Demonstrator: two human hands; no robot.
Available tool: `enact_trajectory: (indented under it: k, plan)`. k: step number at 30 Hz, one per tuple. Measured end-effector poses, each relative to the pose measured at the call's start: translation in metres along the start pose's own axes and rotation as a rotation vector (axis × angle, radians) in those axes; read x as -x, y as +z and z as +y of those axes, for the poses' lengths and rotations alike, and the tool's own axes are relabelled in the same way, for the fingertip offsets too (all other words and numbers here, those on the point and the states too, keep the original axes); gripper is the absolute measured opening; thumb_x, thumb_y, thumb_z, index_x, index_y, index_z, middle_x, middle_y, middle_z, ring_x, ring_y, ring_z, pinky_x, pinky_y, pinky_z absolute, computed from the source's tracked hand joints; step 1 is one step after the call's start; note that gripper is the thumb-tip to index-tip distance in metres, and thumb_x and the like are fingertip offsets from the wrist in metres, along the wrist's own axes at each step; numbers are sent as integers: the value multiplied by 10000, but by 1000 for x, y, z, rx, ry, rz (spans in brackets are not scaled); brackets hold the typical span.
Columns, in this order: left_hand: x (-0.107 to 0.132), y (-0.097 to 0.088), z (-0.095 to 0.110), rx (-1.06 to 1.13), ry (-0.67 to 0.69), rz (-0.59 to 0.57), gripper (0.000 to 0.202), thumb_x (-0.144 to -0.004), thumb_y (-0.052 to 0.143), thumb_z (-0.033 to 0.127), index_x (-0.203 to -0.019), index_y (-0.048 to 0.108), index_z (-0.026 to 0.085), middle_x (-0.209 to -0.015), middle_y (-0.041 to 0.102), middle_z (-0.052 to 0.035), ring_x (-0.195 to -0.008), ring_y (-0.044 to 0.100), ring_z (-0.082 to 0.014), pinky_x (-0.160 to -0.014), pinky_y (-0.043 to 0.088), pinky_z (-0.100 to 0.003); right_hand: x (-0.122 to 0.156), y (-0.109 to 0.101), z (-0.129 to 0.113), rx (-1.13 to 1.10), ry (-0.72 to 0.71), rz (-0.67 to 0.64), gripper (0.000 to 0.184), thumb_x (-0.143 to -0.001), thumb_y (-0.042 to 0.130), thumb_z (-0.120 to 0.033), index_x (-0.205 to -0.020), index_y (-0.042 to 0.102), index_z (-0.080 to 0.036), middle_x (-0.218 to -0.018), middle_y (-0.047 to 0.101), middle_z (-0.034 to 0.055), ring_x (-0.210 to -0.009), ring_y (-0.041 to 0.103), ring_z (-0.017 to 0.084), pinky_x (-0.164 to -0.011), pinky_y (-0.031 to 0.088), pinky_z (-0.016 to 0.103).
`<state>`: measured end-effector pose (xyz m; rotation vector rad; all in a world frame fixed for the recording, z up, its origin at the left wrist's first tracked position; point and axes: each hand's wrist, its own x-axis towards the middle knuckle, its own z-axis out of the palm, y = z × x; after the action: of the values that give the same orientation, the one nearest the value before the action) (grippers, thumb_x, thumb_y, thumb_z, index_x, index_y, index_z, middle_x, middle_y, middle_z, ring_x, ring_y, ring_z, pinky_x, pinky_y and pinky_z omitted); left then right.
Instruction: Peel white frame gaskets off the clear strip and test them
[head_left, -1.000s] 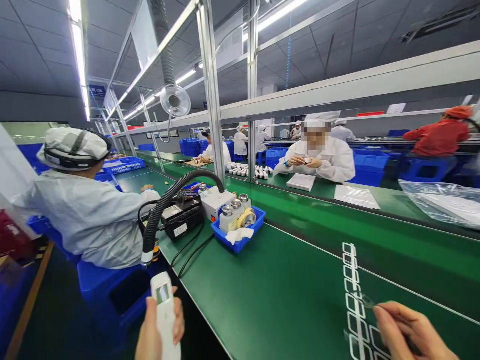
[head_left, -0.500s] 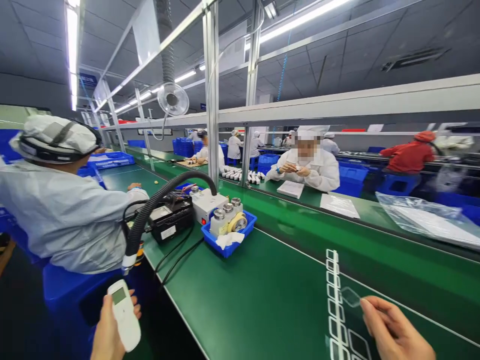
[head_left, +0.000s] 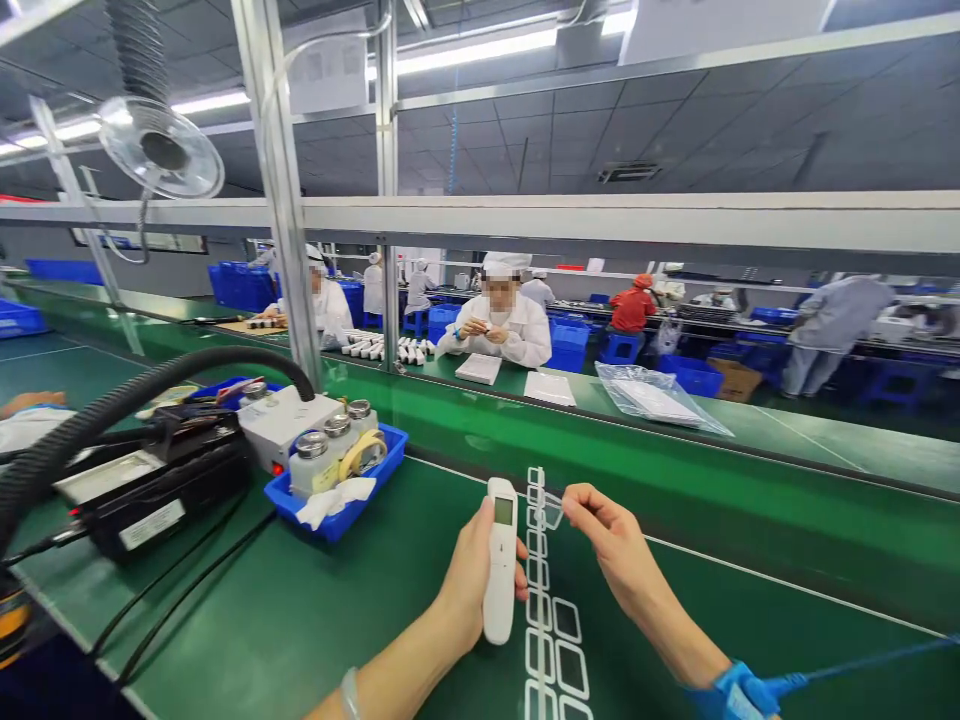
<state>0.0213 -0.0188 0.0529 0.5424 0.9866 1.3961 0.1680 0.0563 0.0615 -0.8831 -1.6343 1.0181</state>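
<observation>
My left hand [head_left: 471,570] is wrapped round a white handheld thermometer [head_left: 500,570], which is upright with its small grey screen facing me. To its right, my right hand [head_left: 604,525] pinches a small clear film piece [head_left: 553,511] between thumb and fingertips. That piece overlaps the far part of a strip of white-outlined film stickers [head_left: 538,575] lying on the green bench. Part of the strip's near end shows a second row of outlines. A blue wrist strap [head_left: 731,690] with a cord is on my right wrist.
At the left, a blue tray [head_left: 337,520] holds metal-capped bottles and a tape roll, beside a black box [head_left: 172,500] with cables. A black flexible hose [head_left: 150,385] arches above. Across the bench, a person [head_left: 499,320] in white works with both hands. Metal posts [head_left: 281,200] support the shelf.
My view has swung right. My left hand has brought the thermometer from off the bench's edge to beside the sticker strip. My right hand still pinches the film piece.
</observation>
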Motion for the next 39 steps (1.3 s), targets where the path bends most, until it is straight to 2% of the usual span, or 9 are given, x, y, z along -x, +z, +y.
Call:
enact_trajectory:
  k: [3, 7, 16, 22, 31, 35, 39]
  plan:
    - [-13, 14, -23, -18, -96, -30, 582, -747, 449, 684, -646, 578, 125, -440, 515, -5, -379, 451, -101, -427, 367, -221, -2, -10, 3, -15, -9, 13, 284, -741, 620, -437, -631, 528, -191, -662, 458, -13, -622, 413, 150, -586, 363, 259]
    - [-8, 8, -38, -35, -141, -58, 561, -780, 431, 634, -737, 615, 106, -458, 558, -23, -395, 461, -101, -454, 361, -216, 0, -12, 7, -18, -13, -38, 244, -746, 611, -386, -624, 533, -190, -686, 463, -12, -633, 417, 146, -572, 350, 254]
    - [-7, 2, -42, -65, -132, -22, 522, -747, 486, 623, -772, 593, 113, -504, 593, -38, -420, 508, -124, -463, 382, -234, 7, 3, 11, 40, -13, -152, 206, -770, 554, -316, -611, 523, -189, -749, 493, 6, -702, 467, 160, -633, 378, 277]
    - [-7, 2, -41, -56, -110, -55, 556, -717, 507, 662, -752, 594, 114, -504, 590, -35, -412, 500, -119, -454, 389, -234, 10, 6, 12, 74, -3, -169, 201, -795, 531, -304, -633, 525, -187, -772, 489, 15, -714, 464, 168, -632, 372, 284]
    - [-6, 2, -39, -102, -130, -40, 656, -649, 486, 748, -749, 597, 109, -502, 595, -43, -407, 501, -117, -455, 408, -236, 13, 9, 13, 173, -23, -163, 195, -833, 476, -271, -653, 476, -196, -784, 471, 16, -736, 460, 175, -644, 369, 292]
    - [-4, 4, -38, -94, -164, -66, 611, -673, 499, 702, -772, 591, 106, -526, 595, -39, -407, 493, -104, -449, 398, -225, 16, 9, 10, 241, -56, -156, 189, -840, 454, -252, -660, 464, -200, -795, 468, 18, -734, 473, 174, -653, 392, 297]
    - [0, 6, -35, -82, -111, -118, 509, -629, 623, 580, -879, 560, 141, -644, 614, -13, -437, 502, -94, -443, 403, -219, 16, 9, 8, 252, -66, -160, 195, -856, 442, -259, -669, 459, -204, -794, 460, 20, -721, 484, 171, -610, 418, 280]
